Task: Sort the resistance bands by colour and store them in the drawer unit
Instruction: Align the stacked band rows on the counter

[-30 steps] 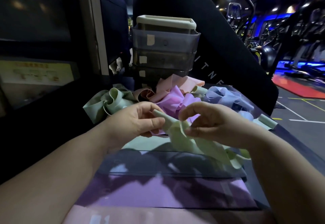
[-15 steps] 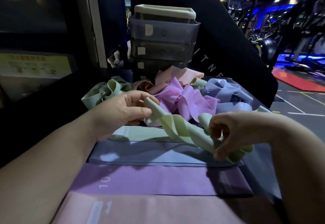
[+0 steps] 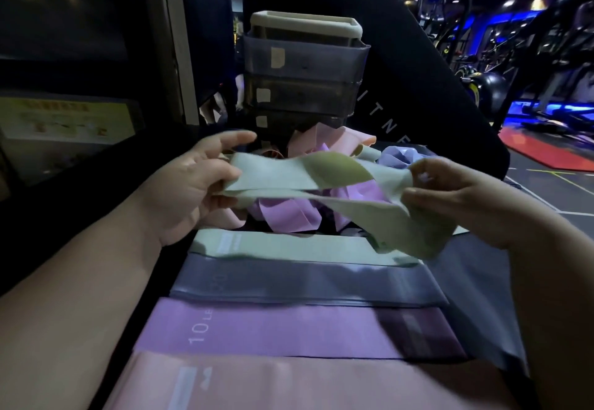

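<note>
Head view, close, down over hands (image 3: 321, 191)

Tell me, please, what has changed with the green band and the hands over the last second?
The hands have drawn apart, left hand and right hand, pulling the green band from a bunched twist into a raised, stretched span. Both hands kept their hold. The flat bands and drawer unit stayed put.

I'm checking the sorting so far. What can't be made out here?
- Drawer unit, head view: contents hidden by dark tinted fronts; labels too small.
- Loose pile: partly hidden by the green band in both hands.
- Pink band: cut off by bottom edge.
</note>
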Action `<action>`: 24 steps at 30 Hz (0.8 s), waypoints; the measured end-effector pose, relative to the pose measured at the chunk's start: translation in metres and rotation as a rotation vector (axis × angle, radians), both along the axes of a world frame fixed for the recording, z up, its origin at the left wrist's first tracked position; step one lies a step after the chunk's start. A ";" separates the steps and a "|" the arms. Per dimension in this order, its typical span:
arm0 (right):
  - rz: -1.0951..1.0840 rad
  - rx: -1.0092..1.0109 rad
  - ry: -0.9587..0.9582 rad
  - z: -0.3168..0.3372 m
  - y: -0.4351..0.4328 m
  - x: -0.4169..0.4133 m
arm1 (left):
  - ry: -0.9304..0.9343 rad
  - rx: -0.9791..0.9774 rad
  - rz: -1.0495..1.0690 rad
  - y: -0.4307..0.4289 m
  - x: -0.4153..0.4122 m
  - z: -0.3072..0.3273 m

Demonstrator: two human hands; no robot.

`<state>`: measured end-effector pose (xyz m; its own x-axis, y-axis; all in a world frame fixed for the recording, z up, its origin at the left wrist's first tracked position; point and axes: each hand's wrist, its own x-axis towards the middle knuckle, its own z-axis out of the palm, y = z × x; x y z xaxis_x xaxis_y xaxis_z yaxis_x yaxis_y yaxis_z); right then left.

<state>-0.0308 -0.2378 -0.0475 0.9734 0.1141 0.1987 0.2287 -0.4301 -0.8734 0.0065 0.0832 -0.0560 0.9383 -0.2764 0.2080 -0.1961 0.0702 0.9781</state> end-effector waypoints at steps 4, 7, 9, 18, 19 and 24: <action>-0.022 0.072 -0.080 0.000 0.002 0.004 | -0.063 -0.073 0.092 0.002 0.007 -0.001; 0.015 0.107 -0.071 -0.004 0.002 0.007 | -0.055 -0.098 0.151 0.001 0.007 -0.001; 0.052 0.137 -0.072 -0.006 0.004 0.009 | -0.046 -0.132 0.186 0.002 0.009 0.000; 0.078 0.098 -0.010 -0.012 -0.001 0.014 | -0.007 -0.188 0.214 0.014 0.015 0.000; 0.048 0.115 -0.028 -0.013 0.000 0.015 | -0.003 -0.178 0.204 0.015 0.016 0.000; -0.081 0.231 -0.033 -0.016 0.000 0.021 | 0.020 -0.058 0.187 0.015 0.018 -0.006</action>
